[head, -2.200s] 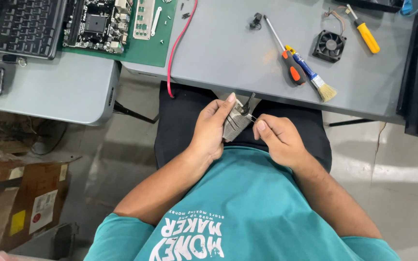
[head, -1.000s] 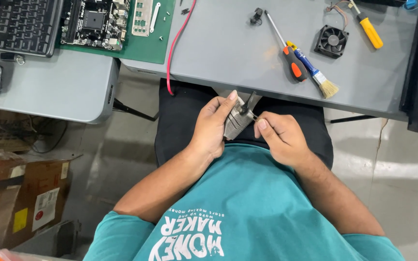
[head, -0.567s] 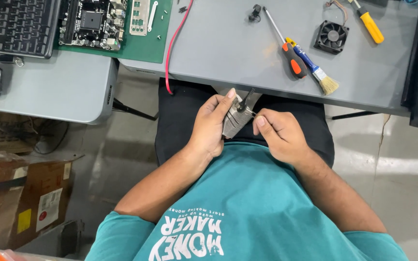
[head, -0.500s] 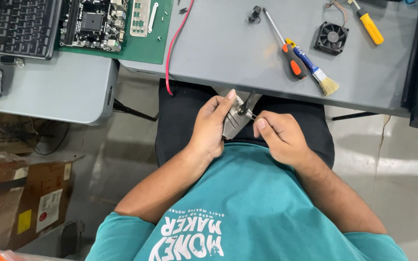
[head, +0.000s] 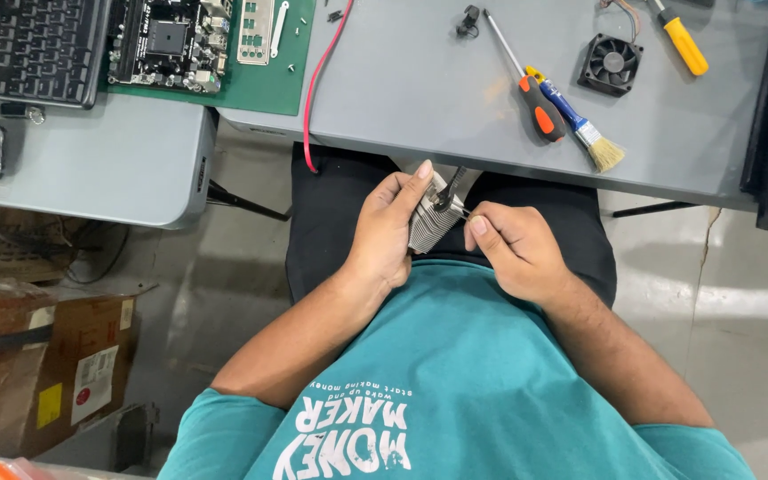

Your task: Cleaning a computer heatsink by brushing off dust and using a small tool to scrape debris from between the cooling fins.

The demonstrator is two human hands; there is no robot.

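We see the left hand (head: 390, 233) with its grip wrapped tight around a finned metal heatsink (head: 426, 222) over the lap, just below the table (head: 420, 89) edge. The right hand (head: 513, 252) pinches narrowly at the heatsink's top corner, fingertips touching it.

Both hands meet over the lap, left hand (head: 390, 233) cupped, right hand (head: 513, 251) pinching.

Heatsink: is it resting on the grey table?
No. The finned metal heatsink is held in the left hand over the person's lap, below the edge of the grey table, with the right hand at its side.
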